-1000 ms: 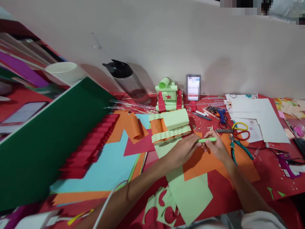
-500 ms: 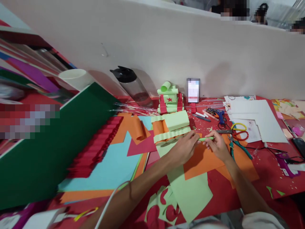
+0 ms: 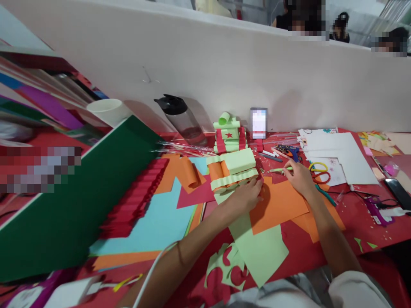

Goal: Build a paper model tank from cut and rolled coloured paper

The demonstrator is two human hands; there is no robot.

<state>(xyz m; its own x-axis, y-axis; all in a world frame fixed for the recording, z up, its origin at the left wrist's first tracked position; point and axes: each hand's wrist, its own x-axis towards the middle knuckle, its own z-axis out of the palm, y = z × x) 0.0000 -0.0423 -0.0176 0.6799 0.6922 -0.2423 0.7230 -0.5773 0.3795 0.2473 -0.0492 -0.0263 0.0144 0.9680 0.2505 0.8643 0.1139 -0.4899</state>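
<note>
My right hand (image 3: 299,176) pinches a thin rolled light green paper tube (image 3: 278,170), which points left above the table. My left hand (image 3: 245,197) is at the front right end of a green and orange paper model (image 3: 239,161), fingers curled against its lower edge; the fingertips are partly hidden. Wavy green strips run along the model's sides, with orange rolls beneath. Behind it stands a similar small green paper model (image 3: 229,135) with red bands, a red star and a rolled piece on top. Orange paper (image 3: 279,209) lies below my hands.
Scissors (image 3: 320,173) and teal-handled pliers (image 3: 326,195) lie right of my right hand. A glue gun (image 3: 293,152), pens and a propped phone (image 3: 258,123) are behind. Left are a bottle (image 3: 184,119), folded red paper (image 3: 135,199) and a green board (image 3: 70,201). Cut green paper (image 3: 227,265) lies in front.
My left hand has let go of the green tube and moved left and down to the paper model. My right hand keeps the tube and has risen slightly. The camera view shifts a little.
</note>
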